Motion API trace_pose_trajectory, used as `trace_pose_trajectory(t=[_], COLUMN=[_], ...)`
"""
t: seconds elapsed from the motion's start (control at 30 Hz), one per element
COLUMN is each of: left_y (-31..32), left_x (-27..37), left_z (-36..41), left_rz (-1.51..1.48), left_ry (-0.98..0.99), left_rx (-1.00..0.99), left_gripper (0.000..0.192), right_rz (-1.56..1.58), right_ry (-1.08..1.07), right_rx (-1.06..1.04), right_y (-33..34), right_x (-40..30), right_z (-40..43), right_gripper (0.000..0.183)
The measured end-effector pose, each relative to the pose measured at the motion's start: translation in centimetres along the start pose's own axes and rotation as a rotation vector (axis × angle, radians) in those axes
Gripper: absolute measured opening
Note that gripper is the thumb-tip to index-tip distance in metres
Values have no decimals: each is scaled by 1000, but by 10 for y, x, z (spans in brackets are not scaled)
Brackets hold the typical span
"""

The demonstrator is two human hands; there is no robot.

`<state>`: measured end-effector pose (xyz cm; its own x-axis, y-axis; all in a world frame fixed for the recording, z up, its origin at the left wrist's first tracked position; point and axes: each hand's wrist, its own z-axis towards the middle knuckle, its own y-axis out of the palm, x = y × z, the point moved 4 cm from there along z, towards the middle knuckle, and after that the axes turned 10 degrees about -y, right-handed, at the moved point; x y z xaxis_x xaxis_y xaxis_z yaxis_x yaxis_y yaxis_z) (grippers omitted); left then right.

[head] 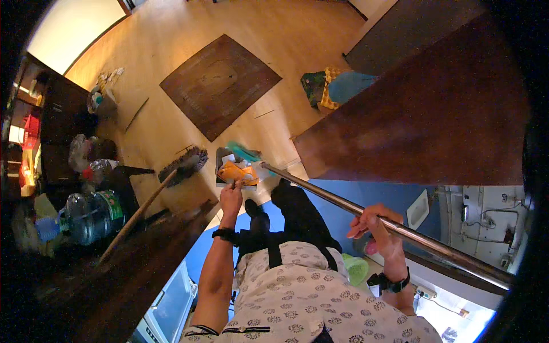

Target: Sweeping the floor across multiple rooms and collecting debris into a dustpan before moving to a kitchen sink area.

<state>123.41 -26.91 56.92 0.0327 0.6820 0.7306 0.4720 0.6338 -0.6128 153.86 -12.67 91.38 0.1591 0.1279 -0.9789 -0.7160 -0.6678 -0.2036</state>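
Observation:
My left hand (232,199) is closed at the near edge of a grey dustpan (219,154), apparently gripping it; the fingertips are partly hidden. Inside lie a crumpled orange wrapper (233,171) and some white scraps. A blurred teal broom head (242,151) reaches over the dustpan's far side. From it a long metal broom handle (317,191) slants to the lower right. My right hand (379,227) holds this handle partway along, with some fingers loosely extended.
A mop (184,165) with a wooden handle lies left of the dustpan. Large plastic bottles (92,216) stand farther left. A brown mat (221,85) covers part of the wood-look floor ahead. A dark wooden panel (411,128) juts in from the right, near a blue cloth (349,85).

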Motion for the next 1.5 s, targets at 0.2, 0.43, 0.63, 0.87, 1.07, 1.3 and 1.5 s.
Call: trace_pose_trajectory(t=[0.2,0.43,0.63,0.87,1.07,1.3,1.5], left_y=[4,-6,-5,1,52,112,182], left_x=[-21,0,31,52,126,178,272], left_z=[12,6,33,85,130,204,190], left_rz=[-16,123,100,307,357,468,676], left_ry=[-3,-146,-48,230,254,361,487], left_rx=[-55,-181,-190,-184,-365,-393,-556], left_gripper=[53,55,49,39,40,40,35], right_rz=[12,-23,3,102,97,199,188], right_ry=[-95,7,9,64,106,168,230], right_rx=[-45,50,88,41,274,499,659], right_y=[1,-1,11,38,9,-10,-49], right_x=[-2,-5,-3,-7,-13,-5,5], right_z=[21,35,55,80,117,161,195], right_gripper=[33,33,42,37,34,34,33])
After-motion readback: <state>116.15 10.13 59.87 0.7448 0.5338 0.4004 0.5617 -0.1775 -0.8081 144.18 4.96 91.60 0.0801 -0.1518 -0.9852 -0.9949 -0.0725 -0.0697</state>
